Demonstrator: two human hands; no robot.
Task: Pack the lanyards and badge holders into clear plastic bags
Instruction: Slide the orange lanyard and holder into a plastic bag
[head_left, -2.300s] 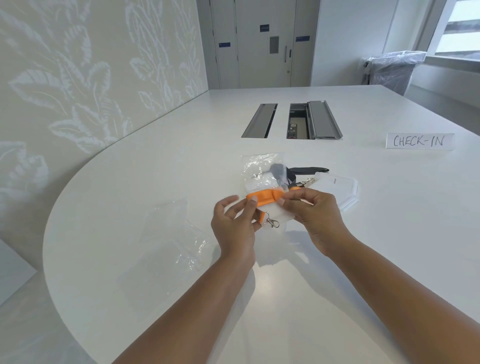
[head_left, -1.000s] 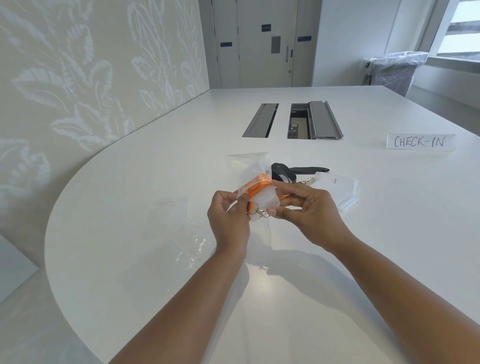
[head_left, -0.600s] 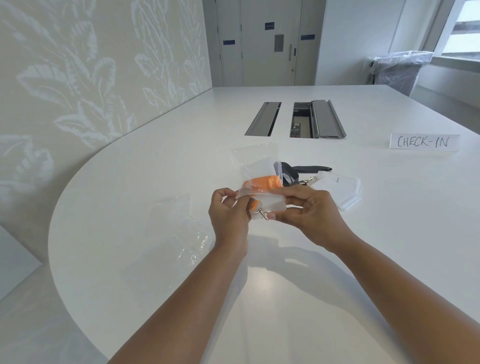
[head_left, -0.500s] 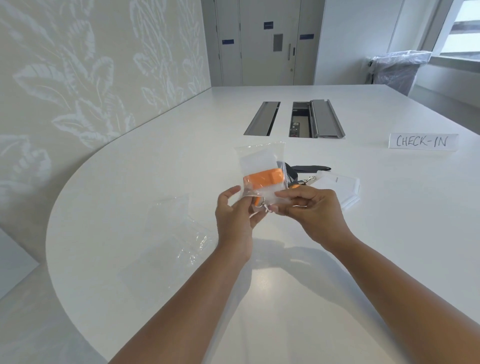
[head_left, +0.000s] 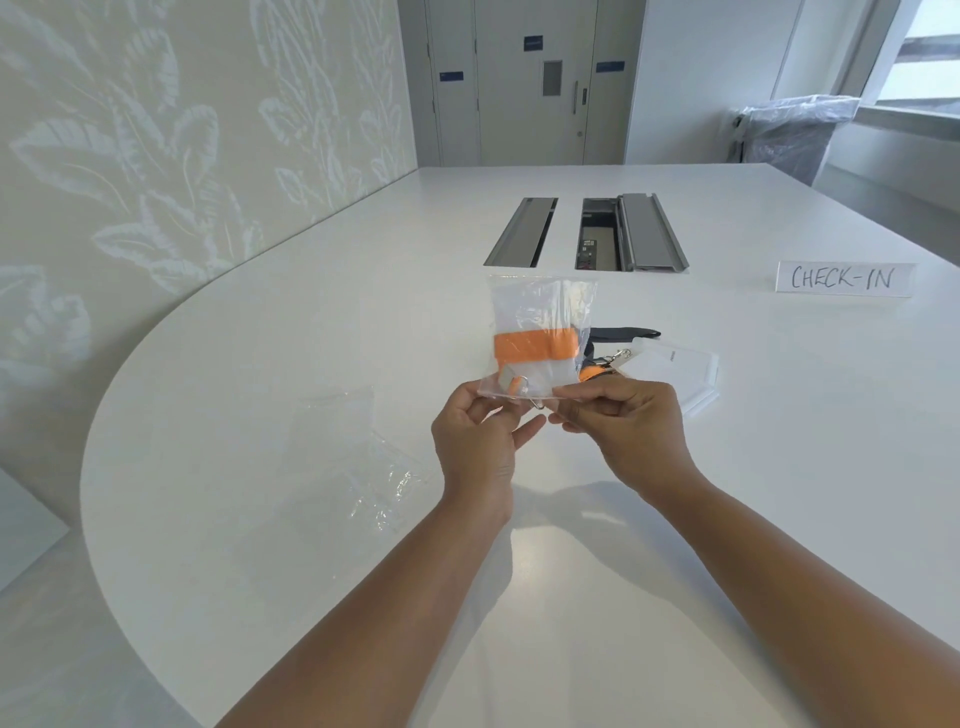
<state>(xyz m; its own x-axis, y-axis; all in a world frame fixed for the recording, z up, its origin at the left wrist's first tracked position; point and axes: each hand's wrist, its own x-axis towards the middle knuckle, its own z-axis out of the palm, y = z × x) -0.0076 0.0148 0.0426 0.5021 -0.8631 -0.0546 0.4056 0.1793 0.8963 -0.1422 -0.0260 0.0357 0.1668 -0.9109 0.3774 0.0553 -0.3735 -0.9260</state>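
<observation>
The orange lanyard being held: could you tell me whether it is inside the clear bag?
Inside: the orange lanyard shows through the clear bag, pinched at its lower edge by left hand and right hand.

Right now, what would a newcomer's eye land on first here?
The orange lanyard, folded inside the clear bag that the left hand and right hand pinch by its near edge above the table. Next, the handwritten CHECK-IN sign at far right, and the stack of holders lying just right of the bag.
</observation>
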